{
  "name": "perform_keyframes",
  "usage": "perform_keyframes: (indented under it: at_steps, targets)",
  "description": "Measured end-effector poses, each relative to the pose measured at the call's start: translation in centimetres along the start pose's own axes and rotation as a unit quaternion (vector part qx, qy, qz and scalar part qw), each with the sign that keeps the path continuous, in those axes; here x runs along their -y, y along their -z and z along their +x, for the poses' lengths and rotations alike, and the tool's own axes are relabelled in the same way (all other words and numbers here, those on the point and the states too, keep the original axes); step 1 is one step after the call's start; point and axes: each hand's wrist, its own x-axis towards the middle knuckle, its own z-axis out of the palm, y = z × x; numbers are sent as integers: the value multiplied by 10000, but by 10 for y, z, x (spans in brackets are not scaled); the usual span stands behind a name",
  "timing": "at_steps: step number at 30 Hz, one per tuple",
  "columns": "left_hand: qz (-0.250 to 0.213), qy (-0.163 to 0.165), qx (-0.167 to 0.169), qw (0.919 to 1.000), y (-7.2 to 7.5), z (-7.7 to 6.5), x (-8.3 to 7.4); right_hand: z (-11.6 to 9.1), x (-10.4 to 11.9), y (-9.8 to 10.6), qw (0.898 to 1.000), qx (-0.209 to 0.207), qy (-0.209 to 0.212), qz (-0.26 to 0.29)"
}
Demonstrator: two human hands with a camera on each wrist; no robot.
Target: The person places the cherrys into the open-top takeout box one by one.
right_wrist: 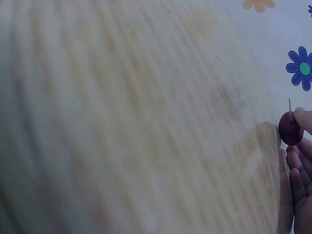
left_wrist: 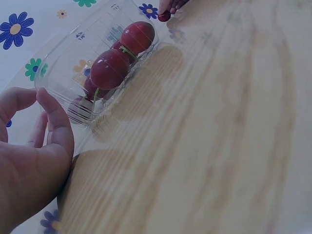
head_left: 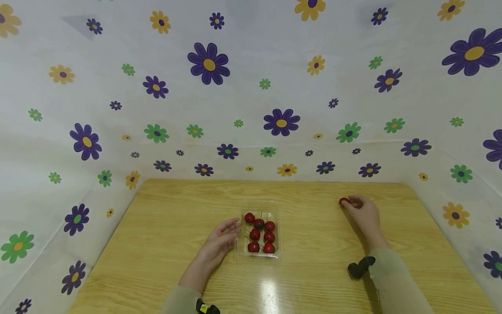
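A clear plastic box point(head_left: 278, 209) with several dark red cherries point(head_left: 269, 237) in it sits at mid-table; some cherries have green stems. My left hand point(head_left: 220, 241) is at the left side of the box, its fingertips at the wall. In the left wrist view, fingertips point(left_wrist: 43, 93) meet the near end of the box point(left_wrist: 53, 73). Far to the right, my right hand point(head_left: 364, 214) pinches a single cherry point(head_left: 344, 201) between thumb and fingers, low over the table. The right wrist view shows this cherry point(right_wrist: 291, 129) with its stem pointing up.
The wood-grain table point(head_left: 310, 270) has rounded back corners. A white cloth with printed flowers point(head_left: 281, 122) hangs behind it and along both sides. Black straps with small devices point(head_left: 360, 267) sit at both wrists.
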Motion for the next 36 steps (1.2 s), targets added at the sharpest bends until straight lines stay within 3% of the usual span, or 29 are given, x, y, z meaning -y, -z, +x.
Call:
perform_keyframes:
  at_steps: [19, 36]
  targets:
    - [-26, -97, 108, 9999, 1, 0, -2, -3, 3, 0, 10000, -27, 26, -33]
    - [-42, 13, 14, 10000, 1, 2, 0, -10, 9, 0, 9997, 151, 181, 94]
